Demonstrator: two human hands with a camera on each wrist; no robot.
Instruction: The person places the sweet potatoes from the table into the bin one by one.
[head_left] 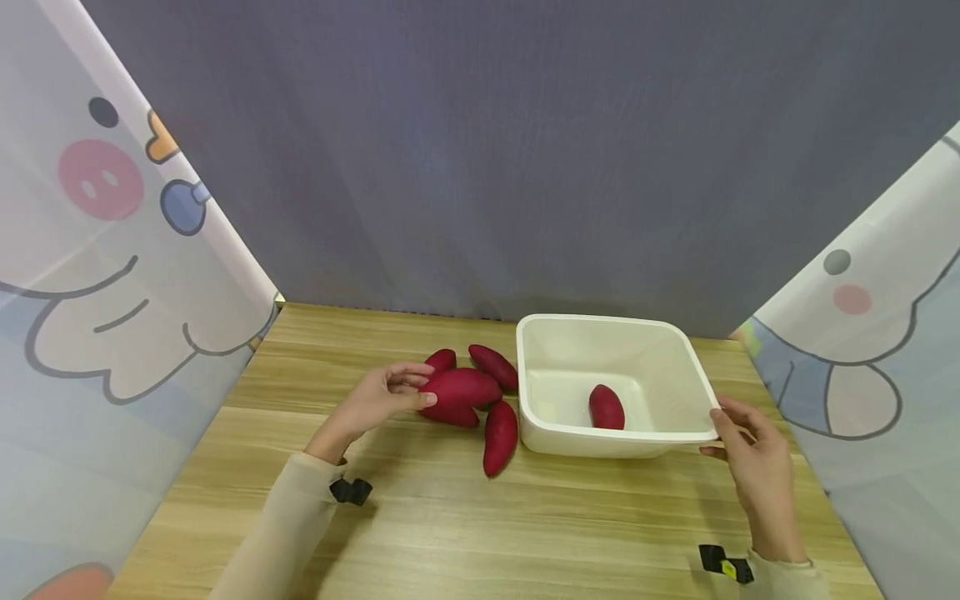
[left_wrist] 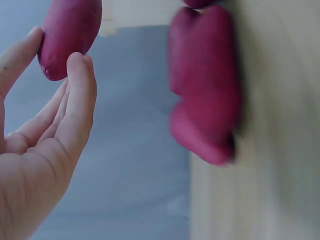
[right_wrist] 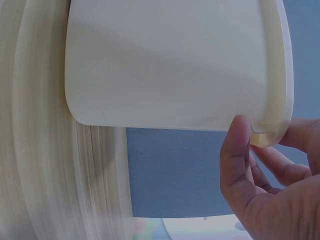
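My left hand (head_left: 371, 404) pinches a red-skinned sweet potato (head_left: 463, 387) between thumb and fingertips, raised over several others. In the left wrist view the held sweet potato (left_wrist: 72, 35) hangs apart from the blurred pile (left_wrist: 207, 80) on the table. One loose sweet potato (head_left: 500, 437) lies in front of the pile, and another (head_left: 493, 367) is behind, near the bin. My right hand (head_left: 757, 462) grips the near right corner of a white plastic bin (head_left: 615, 434), thumb and fingers around its rim (right_wrist: 286, 75). Inside the bin lies a single sweet potato (head_left: 606, 407).
Everything stands on a wood-grain table (head_left: 465, 533). A grey cloth (head_left: 465, 167) rises along its back edge. Printed cartoon curtains (head_left: 112, 250) close off the left and right sides.
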